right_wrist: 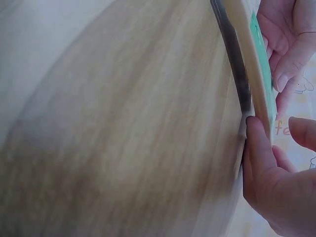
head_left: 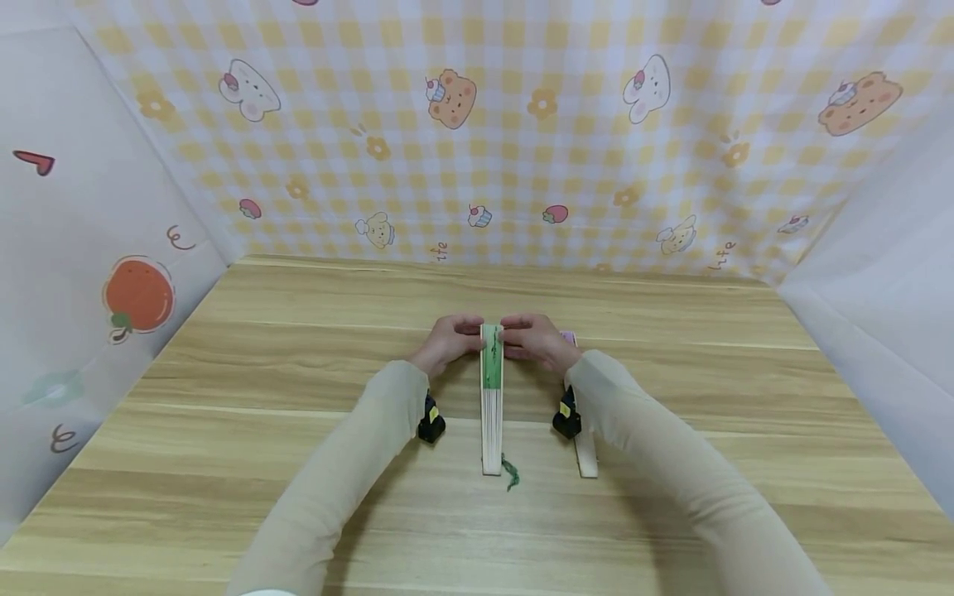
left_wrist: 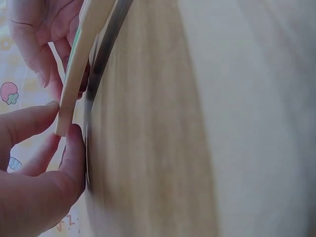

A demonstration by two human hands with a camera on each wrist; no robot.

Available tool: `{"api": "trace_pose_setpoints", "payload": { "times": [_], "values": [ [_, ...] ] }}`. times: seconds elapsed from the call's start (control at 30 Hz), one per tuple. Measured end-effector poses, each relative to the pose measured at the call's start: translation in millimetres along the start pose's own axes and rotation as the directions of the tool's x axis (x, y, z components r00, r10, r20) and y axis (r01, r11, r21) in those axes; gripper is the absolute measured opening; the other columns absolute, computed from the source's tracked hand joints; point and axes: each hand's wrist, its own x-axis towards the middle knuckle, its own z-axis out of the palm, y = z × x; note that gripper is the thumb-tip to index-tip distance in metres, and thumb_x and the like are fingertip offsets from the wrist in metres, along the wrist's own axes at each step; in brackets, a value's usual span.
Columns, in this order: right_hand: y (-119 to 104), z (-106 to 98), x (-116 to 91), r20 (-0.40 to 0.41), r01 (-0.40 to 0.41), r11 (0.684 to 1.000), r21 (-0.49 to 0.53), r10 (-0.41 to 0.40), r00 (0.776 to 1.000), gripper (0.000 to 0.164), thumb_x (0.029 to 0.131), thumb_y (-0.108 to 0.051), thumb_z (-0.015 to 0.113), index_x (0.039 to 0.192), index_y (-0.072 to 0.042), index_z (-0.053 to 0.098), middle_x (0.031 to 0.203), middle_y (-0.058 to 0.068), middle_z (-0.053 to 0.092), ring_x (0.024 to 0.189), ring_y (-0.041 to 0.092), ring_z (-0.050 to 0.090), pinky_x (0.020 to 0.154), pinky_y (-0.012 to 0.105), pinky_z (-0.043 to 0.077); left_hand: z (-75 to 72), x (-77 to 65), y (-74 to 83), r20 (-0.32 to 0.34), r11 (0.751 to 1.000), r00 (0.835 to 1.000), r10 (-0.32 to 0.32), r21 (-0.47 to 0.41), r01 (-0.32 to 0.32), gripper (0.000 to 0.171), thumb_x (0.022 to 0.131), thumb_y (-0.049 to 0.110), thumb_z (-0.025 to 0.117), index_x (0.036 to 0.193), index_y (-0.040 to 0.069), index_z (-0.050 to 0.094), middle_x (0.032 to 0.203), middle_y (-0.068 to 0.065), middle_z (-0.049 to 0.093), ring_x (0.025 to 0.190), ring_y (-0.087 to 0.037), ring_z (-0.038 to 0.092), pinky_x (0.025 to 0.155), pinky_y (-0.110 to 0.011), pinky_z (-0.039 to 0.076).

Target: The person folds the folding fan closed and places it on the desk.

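Note:
A folded green folding fan (head_left: 492, 364) lies on the table, its leaf end away from me and a dark green tassel (head_left: 510, 472) by its near end. At the leaf end's left side my left hand (head_left: 451, 341) pinches the edge, thumb above and a fingertip below. On the opposite side my right hand (head_left: 538, 341) touches the fan with its fingertips; in the right wrist view its thumb (right_wrist: 302, 132) stands off the fan. Partly hidden under the right forearm, a second folded fan (head_left: 586, 455) shows a purple end.
The wood-grain table (head_left: 224, 463) meets a yellow checked cloth (head_left: 507, 165) with cartoon prints at the back. White cloth sides stand at left (head_left: 67, 248) and right (head_left: 879, 273). Black wrist cameras sit on both wrists.

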Motion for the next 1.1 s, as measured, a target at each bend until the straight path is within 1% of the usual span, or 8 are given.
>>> {"api": "trace_pose_setpoints", "payload": {
  "times": [0.3,0.57,0.63,0.73,0.8,0.9,0.97,1.1],
  "values": [
    [0.0,-1.2,-1.5,-0.015,0.010,1.000,-0.008,-0.010,1.000,0.039,0.088,0.004,0.047,0.127,0.008,0.038,0.123,0.021,0.043,0.110,0.028,0.047,0.088,0.030,0.046,1.7,-5.2,5.7,-0.004,0.998,1.000,-0.026,0.056,0.026,0.045,0.081,0.000,0.059,0.124,0.001,0.048,0.123,-0.014,0.050,0.109,-0.023,0.048,0.091,-0.033,0.043],
    [-0.6,-5.5,-7.5,-0.006,0.008,1.000,-0.008,-0.009,1.000,0.042,0.089,0.001,0.048,0.129,0.006,0.036,0.125,0.020,0.042,0.112,0.029,0.047,0.088,0.030,0.046,-1.3,-5.4,5.3,0.019,0.998,1.000,-0.015,0.069,0.013,0.046,0.083,0.005,0.059,0.126,0.000,0.044,0.125,-0.015,0.047,0.113,-0.026,0.045,0.095,-0.035,0.039],
    [-1.0,-7.5,-10.9,0.005,0.033,0.999,-0.041,-0.033,0.999,0.043,0.089,0.000,0.048,0.129,0.006,0.036,0.126,0.020,0.042,0.112,0.030,0.046,0.089,0.031,0.045,-2.4,-4.8,6.1,0.030,0.998,1.000,-0.007,0.063,0.005,0.046,0.085,0.009,0.058,0.127,0.000,0.042,0.127,-0.015,0.046,0.114,-0.026,0.044,0.095,-0.035,0.039],
    [-3.1,-10.7,-17.5,0.023,0.105,0.981,-0.164,-0.102,0.994,0.042,0.090,-0.005,0.049,0.128,0.006,0.037,0.126,0.020,0.043,0.111,0.030,0.047,0.090,0.033,0.044,-4.6,-5.1,9.5,0.040,0.998,0.999,0.005,0.056,-0.007,0.046,0.088,0.016,0.056,0.129,0.002,0.041,0.129,-0.013,0.044,0.116,-0.025,0.042,0.096,-0.035,0.038],
    [-5.4,-12.4,-22.2,0.024,0.165,0.947,-0.277,-0.165,0.986,0.042,0.090,-0.010,0.051,0.127,0.005,0.040,0.125,0.019,0.045,0.110,0.029,0.047,0.090,0.035,0.045,-5.5,-6.0,12.7,0.048,0.998,0.998,0.029,0.062,-0.032,0.047,0.088,0.018,0.054,0.130,0.003,0.040,0.131,-0.012,0.043,0.118,-0.025,0.040,0.098,-0.036,0.036],
    [-9.5,-14.3,-28.5,0.026,0.250,0.864,-0.436,-0.265,0.964,0.042,0.089,-0.015,0.052,0.126,0.003,0.043,0.125,0.018,0.047,0.111,0.030,0.046,0.092,0.038,0.042,-6.7,-10.3,18.7,0.052,0.989,0.996,0.075,0.125,-0.081,0.050,0.088,0.023,0.055,0.132,0.006,0.038,0.134,-0.009,0.039,0.122,-0.024,0.036,0.101,-0.038,0.032],
    [-11.3,-16.5,-31.6,0.040,0.305,0.774,-0.555,-0.342,0.939,0.042,0.089,-0.018,0.053,0.125,0.001,0.044,0.126,0.016,0.046,0.113,0.030,0.044,0.095,0.040,0.039,-7.3,-13.9,22.6,0.053,0.973,0.991,0.124,0.189,-0.132,0.052,0.088,0.025,0.055,0.133,0.007,0.037,0.137,-0.009,0.036,0.124,-0.025,0.032,0.102,-0.041,0.030],
    [-11.5,-21.0,-34.8,0.101,0.395,0.545,-0.740,-0.491,0.865,0.042,0.088,-0.018,0.056,0.123,0.002,0.046,0.127,0.017,0.046,0.117,0.032,0.041,0.099,0.044,0.034,-7.9,-20.7,29.7,0.020,0.909,0.975,0.219,0.359,-0.212,0.054,0.086,0.026,0.056,0.134,0.010,0.036,0.139,-0.008,0.032,0.126,-0.026,0.028,0.102,-0.044,0.027]
  ]
}}
